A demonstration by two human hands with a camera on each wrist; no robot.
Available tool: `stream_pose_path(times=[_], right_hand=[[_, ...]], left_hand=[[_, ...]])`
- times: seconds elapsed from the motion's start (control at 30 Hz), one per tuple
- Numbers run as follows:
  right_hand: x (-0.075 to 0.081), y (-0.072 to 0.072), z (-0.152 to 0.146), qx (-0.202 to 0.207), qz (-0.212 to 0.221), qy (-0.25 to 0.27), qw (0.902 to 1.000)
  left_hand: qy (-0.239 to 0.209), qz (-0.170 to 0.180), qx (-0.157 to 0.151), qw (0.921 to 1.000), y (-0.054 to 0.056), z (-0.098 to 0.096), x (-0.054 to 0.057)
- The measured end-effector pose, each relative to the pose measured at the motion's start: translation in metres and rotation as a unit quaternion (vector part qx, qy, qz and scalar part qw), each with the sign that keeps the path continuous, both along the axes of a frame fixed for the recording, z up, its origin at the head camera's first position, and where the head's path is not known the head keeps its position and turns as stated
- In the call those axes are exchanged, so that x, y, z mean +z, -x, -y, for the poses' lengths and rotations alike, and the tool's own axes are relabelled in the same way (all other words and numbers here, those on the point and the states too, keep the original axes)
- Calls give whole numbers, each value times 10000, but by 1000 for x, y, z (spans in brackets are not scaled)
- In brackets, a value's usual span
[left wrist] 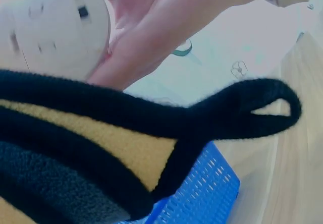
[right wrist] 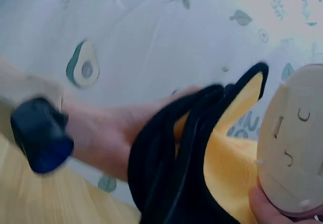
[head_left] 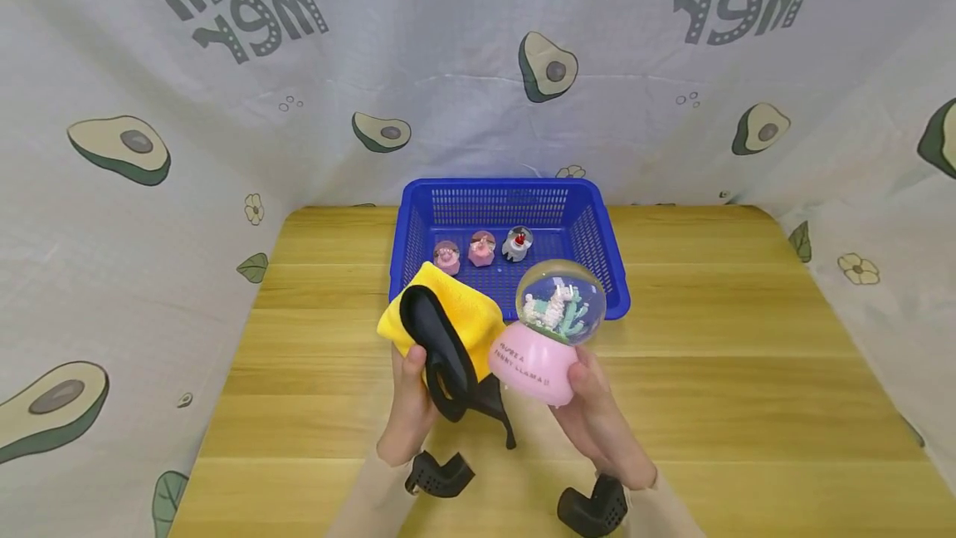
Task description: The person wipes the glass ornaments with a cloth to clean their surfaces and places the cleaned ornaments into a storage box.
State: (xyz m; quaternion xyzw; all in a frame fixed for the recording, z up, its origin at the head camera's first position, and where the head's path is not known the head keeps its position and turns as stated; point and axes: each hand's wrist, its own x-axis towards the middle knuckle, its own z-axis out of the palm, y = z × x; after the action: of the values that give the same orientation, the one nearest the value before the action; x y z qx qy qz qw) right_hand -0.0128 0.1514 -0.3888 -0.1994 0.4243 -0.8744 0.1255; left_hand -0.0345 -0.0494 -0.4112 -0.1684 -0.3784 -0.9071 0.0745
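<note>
In the head view my left hand [head_left: 411, 401] grips a yellow cloth with black edging [head_left: 470, 318], bunched up, with a dark hanging loop. My right hand [head_left: 597, 413] holds a snow globe [head_left: 532, 362] by its pink lettered base, tilted to the right. Inside its clear dome stand a white llama and green cactuses. Cloth and globe base are side by side; whether they touch I cannot tell. The right wrist view shows the pale underside of the base [right wrist: 290, 143] beside the cloth [right wrist: 227, 168]. In the left wrist view the cloth's loop [left wrist: 272, 108] sticks out.
Beyond the hands a blue plastic basket [head_left: 614, 272] stands on the wooden table [head_left: 747, 339]. Three small globes lie in it: two pink ones [head_left: 446, 257] and a grey one with a red top [head_left: 517, 244]. A white curtain with avocado prints [head_left: 463, 65] hangs behind.
</note>
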Motion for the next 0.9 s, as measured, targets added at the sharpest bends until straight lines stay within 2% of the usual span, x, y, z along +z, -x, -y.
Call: stream_pose_path(times=[0.13, 0.2, 0.27, 0.37, 0.5, 0.63, 0.73, 0.9], right_hand=[[-1, 4, 5, -606, 2, -180, 9980], [0, 5, 7, -847, 21, -295, 9960], [1, 6, 8, -1010, 27, -446, 9939], [3, 7, 9, -1207, -56, -592, 9909], [5, 9, 8, -1469, -237, -700, 9864], [6, 10, 6, -1663, -258, -890, 9817], [6, 10, 4, -1819, -137, -1125, 9768], [9, 9, 1, -2194, 41, -1644, 9617]], left_hand=[[282, -161, 300, 9990, -1, 1, -3], [673, -405, 539, 9955, 0, 1, -2], [1140, -655, 766, 9884, 1, 3, 0], [1838, -969, 993, 9731, 2, 6, 3], [2150, -1112, 928, 9658, 1, 12, 6], [2365, -1096, 863, 9616, 0, 19, 9], [2391, -1043, 787, 9622, 1, 22, 9], [2392, -961, 682, 9638, -1, 24, 7]])
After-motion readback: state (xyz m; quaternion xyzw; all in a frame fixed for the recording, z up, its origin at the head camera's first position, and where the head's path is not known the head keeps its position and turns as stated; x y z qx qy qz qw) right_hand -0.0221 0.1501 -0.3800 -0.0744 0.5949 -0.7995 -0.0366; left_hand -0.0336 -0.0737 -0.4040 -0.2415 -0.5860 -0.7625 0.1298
